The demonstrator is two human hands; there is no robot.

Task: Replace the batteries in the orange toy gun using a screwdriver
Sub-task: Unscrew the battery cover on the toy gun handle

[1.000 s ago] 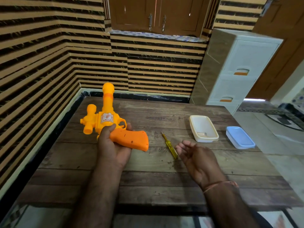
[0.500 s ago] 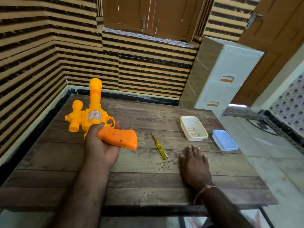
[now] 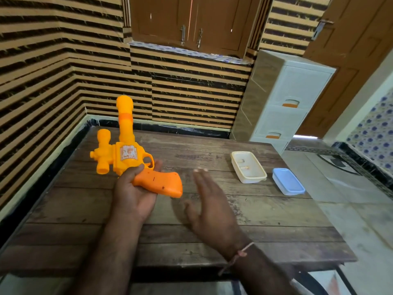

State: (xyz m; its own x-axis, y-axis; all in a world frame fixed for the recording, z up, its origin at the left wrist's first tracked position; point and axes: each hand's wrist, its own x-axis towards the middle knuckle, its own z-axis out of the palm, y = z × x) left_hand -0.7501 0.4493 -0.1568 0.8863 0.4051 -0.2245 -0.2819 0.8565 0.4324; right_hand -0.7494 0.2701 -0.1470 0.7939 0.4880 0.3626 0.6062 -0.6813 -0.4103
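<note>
The orange toy gun [image 3: 125, 154] has its barrel pointing away from me, with the darker orange handle toward the right. My left hand [image 3: 134, 194] grips it where the handle meets the body, thumb over the top and fingers underneath. My right hand [image 3: 210, 207] hovers over the wooden table [image 3: 276, 220], just right of the handle. Its fingers are straight, it holds nothing, and it is slightly blurred. No screwdriver shows in this view. The white container [image 3: 235, 165] at right holds two small pieces that look like batteries [image 3: 244, 165].
A light blue lid [image 3: 288, 181] lies beside the white container near the table's right edge. A white drawer cabinet [image 3: 287, 99] stands behind the table's far right corner. Striped walls close in the left and far sides. Tiled floor lies to the right.
My right hand has lifted off the table and moved left and forward, now over the spot where the yellow screwdriver lay. My left hand still holds the gun.
</note>
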